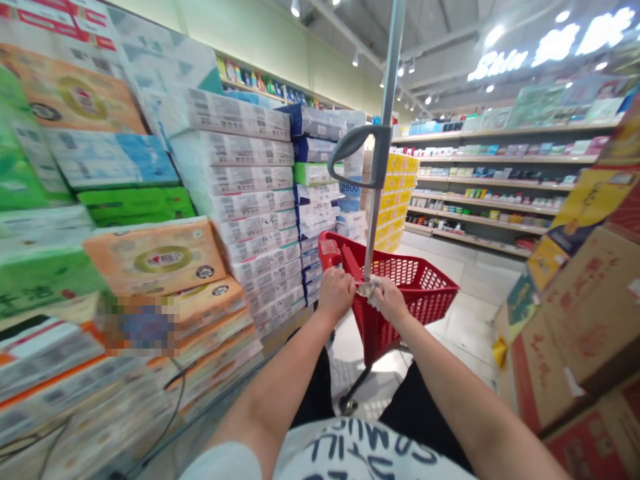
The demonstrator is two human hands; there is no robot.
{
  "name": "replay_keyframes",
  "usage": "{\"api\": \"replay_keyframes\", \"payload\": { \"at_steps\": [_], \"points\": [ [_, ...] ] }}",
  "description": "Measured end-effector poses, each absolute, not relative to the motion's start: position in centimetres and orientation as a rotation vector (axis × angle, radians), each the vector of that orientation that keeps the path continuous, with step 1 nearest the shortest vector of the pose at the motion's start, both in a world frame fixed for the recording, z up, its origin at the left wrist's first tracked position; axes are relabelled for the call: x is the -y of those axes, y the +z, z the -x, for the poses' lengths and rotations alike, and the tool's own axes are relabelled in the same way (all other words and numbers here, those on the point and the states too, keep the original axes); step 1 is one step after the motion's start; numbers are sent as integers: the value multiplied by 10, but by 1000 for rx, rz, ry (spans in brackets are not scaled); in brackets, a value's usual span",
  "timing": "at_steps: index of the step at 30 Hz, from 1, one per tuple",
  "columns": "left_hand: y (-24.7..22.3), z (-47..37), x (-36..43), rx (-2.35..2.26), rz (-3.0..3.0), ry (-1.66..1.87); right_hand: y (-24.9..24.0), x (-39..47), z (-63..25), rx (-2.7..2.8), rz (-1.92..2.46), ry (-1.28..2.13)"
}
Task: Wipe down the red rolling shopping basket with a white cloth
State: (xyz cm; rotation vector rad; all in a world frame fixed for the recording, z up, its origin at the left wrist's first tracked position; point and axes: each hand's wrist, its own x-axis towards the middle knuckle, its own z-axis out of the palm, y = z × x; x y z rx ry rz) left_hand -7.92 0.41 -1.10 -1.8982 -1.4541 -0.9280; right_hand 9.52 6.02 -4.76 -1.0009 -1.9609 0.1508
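A red plastic shopping cart (425,293) with a perforated basket stands right in front of me. My left hand (336,293) is closed on the cart's handle, just below its red end piece. In my right hand (391,301) is a crumpled whitish cloth (371,288), pressed against the handle near the foot of a metal pole (379,207). The pole rises upright from the cart between the two hands and carries a grey loop grip (360,157). My right fingertips are partly hidden by the cloth.
Tall stacks of wrapped paper packs (255,180) and tissue packs (155,257) line the left. Cardboard cartons (590,313) are piled close on the right. Yellow boxes (397,200) stand beyond the cart, with stocked shelves (500,160) behind. Pale floor tiles (465,320) run between.
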Motion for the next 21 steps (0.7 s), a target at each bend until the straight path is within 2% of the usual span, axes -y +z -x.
{"api": "replay_keyframes", "payload": {
  "at_steps": [7, 14, 18, 21],
  "points": [
    [-12, 92, -6, 1453, 1845, -988, -55, -56, -83, 1989, 986, 20],
    [-11, 102, -18, 1539, 1798, -1045, -47, -57, -72, 2060, 953, 30],
    [-13, 103, -19, 1551, 1788, -1088, -30, -59, -66, 2121, 1117, 126],
    [-15, 105, -17, 1526, 1801, -1107, -25, -62, -68, 2139, 1044, 367]
  ]
}}
